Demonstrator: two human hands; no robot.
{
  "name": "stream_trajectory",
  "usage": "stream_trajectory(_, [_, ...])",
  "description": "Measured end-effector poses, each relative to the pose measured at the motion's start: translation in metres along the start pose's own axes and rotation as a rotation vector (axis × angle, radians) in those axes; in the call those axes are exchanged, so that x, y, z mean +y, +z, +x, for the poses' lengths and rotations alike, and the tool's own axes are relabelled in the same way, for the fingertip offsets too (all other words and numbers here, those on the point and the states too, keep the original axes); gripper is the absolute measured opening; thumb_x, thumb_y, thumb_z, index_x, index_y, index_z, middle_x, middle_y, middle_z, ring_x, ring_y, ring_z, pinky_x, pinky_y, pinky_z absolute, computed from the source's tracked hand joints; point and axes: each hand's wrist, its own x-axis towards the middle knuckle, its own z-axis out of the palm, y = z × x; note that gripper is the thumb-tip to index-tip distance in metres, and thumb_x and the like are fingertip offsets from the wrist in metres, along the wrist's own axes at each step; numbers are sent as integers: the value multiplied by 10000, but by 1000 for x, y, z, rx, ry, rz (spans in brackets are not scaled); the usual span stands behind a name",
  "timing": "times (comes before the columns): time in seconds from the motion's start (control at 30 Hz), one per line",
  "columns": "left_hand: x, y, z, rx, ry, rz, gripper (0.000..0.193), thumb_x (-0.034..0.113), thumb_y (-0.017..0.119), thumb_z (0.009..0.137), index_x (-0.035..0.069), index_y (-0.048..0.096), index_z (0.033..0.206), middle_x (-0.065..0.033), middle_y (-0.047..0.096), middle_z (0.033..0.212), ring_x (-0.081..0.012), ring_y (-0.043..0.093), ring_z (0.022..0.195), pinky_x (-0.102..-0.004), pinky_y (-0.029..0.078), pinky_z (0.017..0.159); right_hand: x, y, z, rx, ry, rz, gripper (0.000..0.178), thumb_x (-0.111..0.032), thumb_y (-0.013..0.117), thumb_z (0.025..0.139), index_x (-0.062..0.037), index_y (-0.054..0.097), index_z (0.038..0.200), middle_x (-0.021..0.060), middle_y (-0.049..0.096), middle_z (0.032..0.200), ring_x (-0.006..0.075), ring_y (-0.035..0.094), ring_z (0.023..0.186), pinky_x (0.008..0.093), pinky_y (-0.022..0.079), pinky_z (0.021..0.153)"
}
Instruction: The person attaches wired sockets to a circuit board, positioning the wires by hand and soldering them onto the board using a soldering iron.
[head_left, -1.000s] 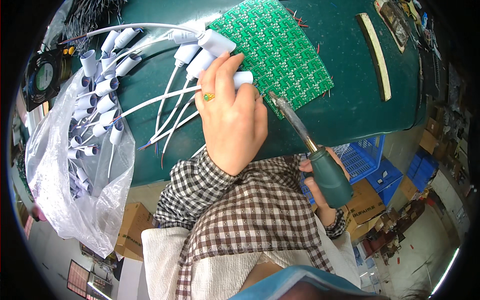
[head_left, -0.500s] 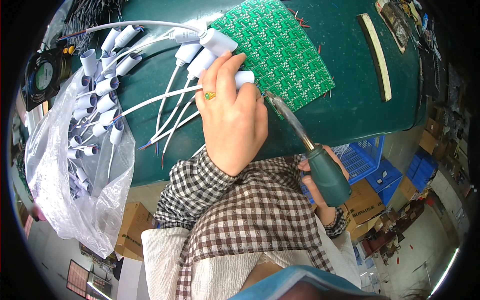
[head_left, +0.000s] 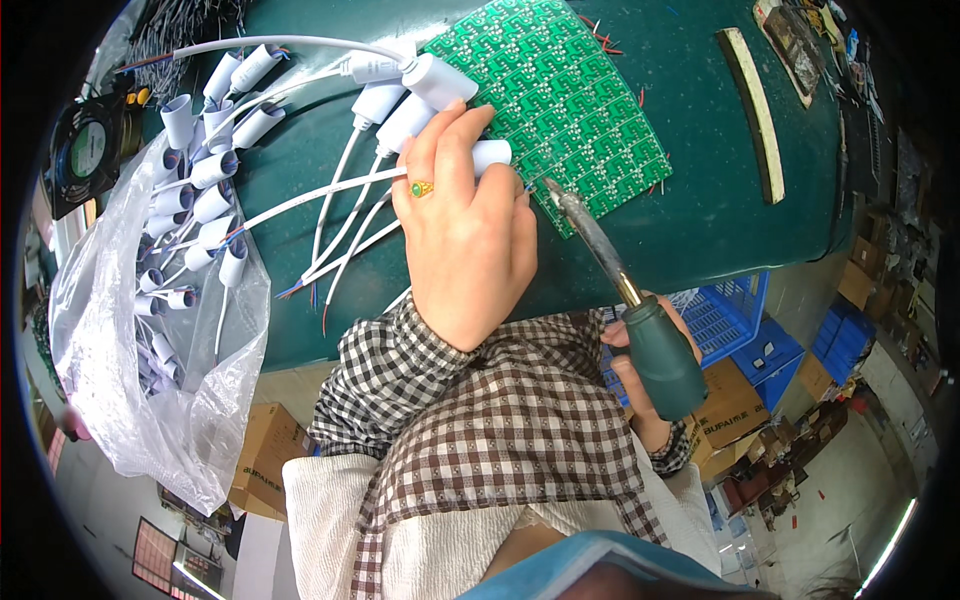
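A dark green workbench (head_left: pixel 700 215) fills the view, with blue plastic crates (head_left: pixel 745 330) and cardboard boxes below its edge. The left hand (head_left: pixel 465 235) presses a white cylindrical plastic connector on a white cable (head_left: pixel 488 155) against the near edge of the green printed circuit panel (head_left: pixel 560 100). The right hand (head_left: pixel 640 385) grips the green-handled soldering iron (head_left: pixel 625 300), its tip at that same edge. This looks like soldering a lead to the panel; the joint calls for a steady tip and connector. More connectors spill from a clear plastic bag (head_left: pixel 140 370).
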Motion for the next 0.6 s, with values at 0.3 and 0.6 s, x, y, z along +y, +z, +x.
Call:
stream_trajectory(0.3, [0,0,0,8,8,10,119,37,682,734,-25,617,811,-204,534,1350,-399,439,1336,-555,330,1070,6,0,-1,-28,-54,-66,625,-421,847,792,26,671,1191,146,721,1137,277,726,952,347,582,827])
stream_trajectory(0.6, [0,0,0,9,7,25,117,35,679,728,-21,608,804,-201,541,1345,-393,442,1337,-538,349,1030,10,0,-3,-67,-8,-87,644,-395,860,783,39,655,1212,159,718,1150,291,725,992,363,582,860])
